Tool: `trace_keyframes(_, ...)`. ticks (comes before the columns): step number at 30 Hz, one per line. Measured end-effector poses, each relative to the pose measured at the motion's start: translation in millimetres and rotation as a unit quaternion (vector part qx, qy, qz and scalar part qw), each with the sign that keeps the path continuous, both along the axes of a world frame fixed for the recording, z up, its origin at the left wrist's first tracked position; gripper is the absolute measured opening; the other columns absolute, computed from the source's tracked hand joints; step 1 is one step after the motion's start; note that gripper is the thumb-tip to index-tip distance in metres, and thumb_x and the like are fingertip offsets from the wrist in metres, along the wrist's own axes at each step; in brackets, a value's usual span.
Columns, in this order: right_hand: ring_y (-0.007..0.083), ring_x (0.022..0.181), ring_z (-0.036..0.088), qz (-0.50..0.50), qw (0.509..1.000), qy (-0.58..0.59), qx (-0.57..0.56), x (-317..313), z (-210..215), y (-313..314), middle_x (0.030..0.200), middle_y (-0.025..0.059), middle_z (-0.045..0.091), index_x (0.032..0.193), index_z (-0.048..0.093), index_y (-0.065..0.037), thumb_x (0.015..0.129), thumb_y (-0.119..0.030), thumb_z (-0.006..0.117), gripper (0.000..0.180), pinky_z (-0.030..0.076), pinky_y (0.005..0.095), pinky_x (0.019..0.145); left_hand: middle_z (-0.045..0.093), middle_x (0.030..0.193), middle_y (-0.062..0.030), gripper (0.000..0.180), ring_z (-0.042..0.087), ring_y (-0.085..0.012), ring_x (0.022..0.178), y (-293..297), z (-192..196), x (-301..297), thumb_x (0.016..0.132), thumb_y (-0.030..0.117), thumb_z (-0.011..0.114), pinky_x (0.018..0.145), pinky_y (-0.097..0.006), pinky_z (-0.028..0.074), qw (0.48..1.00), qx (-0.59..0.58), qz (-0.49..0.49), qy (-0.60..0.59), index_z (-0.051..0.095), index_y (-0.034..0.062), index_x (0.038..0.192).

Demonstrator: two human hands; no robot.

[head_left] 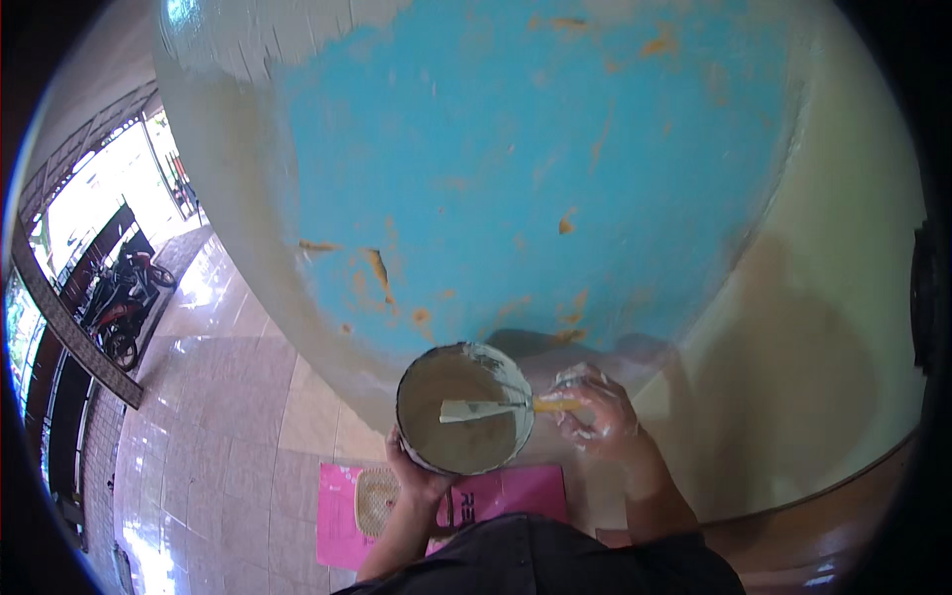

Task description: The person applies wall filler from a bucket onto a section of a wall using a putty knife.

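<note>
My left hand [418,474] is wrapped round the lower left side of a round bucket [514,373], its inner wall smeared white. Smooth greyish-beige putty [436,382] fills much of the bucket. Over the bucket's right rim, my right hand [598,412] grips the yellow handle of a putty knife [471,409]. The blade lies above the putty, coated whitish; whether it touches the surface I cannot tell. White smears cover my right fingers. Ahead stands a wall [535,149] with a large blue patch, scraped orange-brown in spots and bordered by pale coating.
Below the bucket, a pink printed cardboard piece [337,540] lies on the tiled floor [223,436]. A beige perforated basket-like item [367,521] rests on it. Far left, a motorcycle [124,297] stands by a bright gateway. A dark object [922,297] shows at the right edge.
</note>
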State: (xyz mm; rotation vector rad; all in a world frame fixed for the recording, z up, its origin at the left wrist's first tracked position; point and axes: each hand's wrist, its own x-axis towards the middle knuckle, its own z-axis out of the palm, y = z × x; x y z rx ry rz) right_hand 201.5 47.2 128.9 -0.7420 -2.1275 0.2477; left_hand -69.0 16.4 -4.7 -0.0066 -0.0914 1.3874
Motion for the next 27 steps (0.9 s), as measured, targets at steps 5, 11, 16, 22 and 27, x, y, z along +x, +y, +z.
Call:
trace_keyframes(5,0.0309,0.094,0.059,0.011,0.994,0.065,-0.087,10,-54,7,0.104,0.0138,0.059,0.116,0.060,-0.006,0.074,0.001,0.071,0.044,0.052,0.0371,0.079,0.046,0.145,-0.0154,0.067,0.043,-0.0385,0.133,7,-32,5,0.091,0.051,0.038,0.110,-0.057,0.034,0.983,-0.042,0.038,0.174,0.045,0.0087,0.142)
trace_keyframes(11,0.0254,0.091,0.066,0.004,0.994,-0.031,-0.102,17,-54,13,0.100,0.0133,0.062,0.114,0.050,-0.004,0.079,-0.002,0.068,0.039,0.054,0.0324,0.080,0.046,0.145,-0.0162,0.066,0.043,-0.0370,0.133,-8,-44,12,0.093,0.051,0.033,0.112,-0.053,0.033,0.981,-0.065,0.042,0.180,0.045,0.0087,0.142)
trace_keyframes(16,0.0218,0.087,0.067,0.048,0.993,0.024,-0.109,13,-42,13,0.098,0.0113,0.065,0.113,0.050,-0.004,0.081,-0.002,0.067,0.037,0.054,0.0323,0.077,0.046,0.145,-0.0156,0.064,0.044,-0.0363,0.133,-9,-38,21,0.093,0.051,0.032,0.111,-0.054,0.034,0.982,-0.041,0.074,0.168,0.046,0.0086,0.140)
trace_keyframes(22,0.0141,0.079,0.063,0.093,0.975,0.041,-0.198,15,-32,14,0.095,0.0086,0.066,0.113,0.049,-0.003,0.085,-0.006,0.065,0.033,0.052,0.0290,0.073,0.049,0.142,-0.0153,0.064,0.045,-0.0360,0.131,-11,-30,22,0.094,0.050,0.032,0.110,-0.053,0.035,0.984,-0.042,0.109,0.132,0.047,0.0076,0.139)
trace_keyframes(27,0.0111,0.075,0.059,0.114,0.967,0.067,-0.217,2,-24,21,0.085,0.0061,0.063,0.106,0.046,-0.001,0.087,-0.012,0.062,0.027,0.050,0.0272,0.070,0.051,0.141,-0.0145,0.062,0.047,-0.0332,0.131,-11,-27,15,0.094,0.049,0.036,0.110,-0.051,0.036,0.984,-0.040,0.126,0.117,0.048,0.0082,0.139)
